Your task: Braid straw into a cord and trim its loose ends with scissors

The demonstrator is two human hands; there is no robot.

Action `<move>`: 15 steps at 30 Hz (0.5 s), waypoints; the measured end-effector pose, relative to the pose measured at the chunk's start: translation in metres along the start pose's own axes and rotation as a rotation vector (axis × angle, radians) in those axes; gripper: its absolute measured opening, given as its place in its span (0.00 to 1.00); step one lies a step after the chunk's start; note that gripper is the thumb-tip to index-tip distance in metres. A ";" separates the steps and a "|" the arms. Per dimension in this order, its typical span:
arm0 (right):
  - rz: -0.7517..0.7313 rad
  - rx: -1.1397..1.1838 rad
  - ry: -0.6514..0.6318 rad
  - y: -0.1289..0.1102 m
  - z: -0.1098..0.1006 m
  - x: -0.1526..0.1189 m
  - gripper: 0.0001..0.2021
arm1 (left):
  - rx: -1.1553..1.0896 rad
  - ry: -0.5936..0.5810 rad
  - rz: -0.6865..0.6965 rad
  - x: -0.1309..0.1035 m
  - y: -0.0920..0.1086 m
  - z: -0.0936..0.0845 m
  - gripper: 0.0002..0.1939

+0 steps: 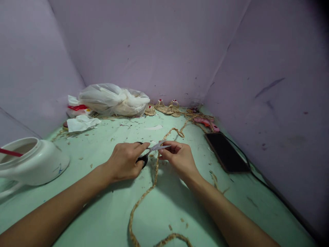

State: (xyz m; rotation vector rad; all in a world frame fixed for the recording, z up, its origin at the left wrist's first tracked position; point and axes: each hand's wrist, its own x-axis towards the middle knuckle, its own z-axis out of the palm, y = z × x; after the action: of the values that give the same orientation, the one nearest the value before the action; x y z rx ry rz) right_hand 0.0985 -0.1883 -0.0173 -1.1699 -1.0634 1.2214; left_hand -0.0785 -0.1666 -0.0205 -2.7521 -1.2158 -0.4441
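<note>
My left hand (128, 158) is closed on a pair of scissors (156, 146) with black handles, its fingers through the loops. The blades are parted and point right, with the tips at my right hand (177, 156). That hand pinches a braided straw cord (156, 168) between thumb and fingers, close by the blades. From the pinch the tan cord runs down toward me and curves along the near edge of the view. Its other stretch (177, 130) loops away toward the back of the table.
A white teapot-like pot (48, 163) with a red stick stands left. At the back lie a knotted plastic bag (113, 99), white tissue (82, 123) and small woven pieces (164, 108). A dark phone (227, 152) with a cable (246, 156) lies right, near a pink tool (205, 121). Walls enclose the green table (108, 212).
</note>
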 end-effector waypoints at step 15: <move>-0.058 -0.133 -0.009 0.003 0.000 0.000 0.09 | 0.104 -0.045 0.061 -0.001 -0.004 0.001 0.27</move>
State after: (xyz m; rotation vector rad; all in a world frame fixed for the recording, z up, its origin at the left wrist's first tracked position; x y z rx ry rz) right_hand 0.0986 -0.1886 -0.0200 -1.2269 -1.1917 1.1259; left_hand -0.0816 -0.1640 -0.0216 -2.7163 -1.1276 -0.3056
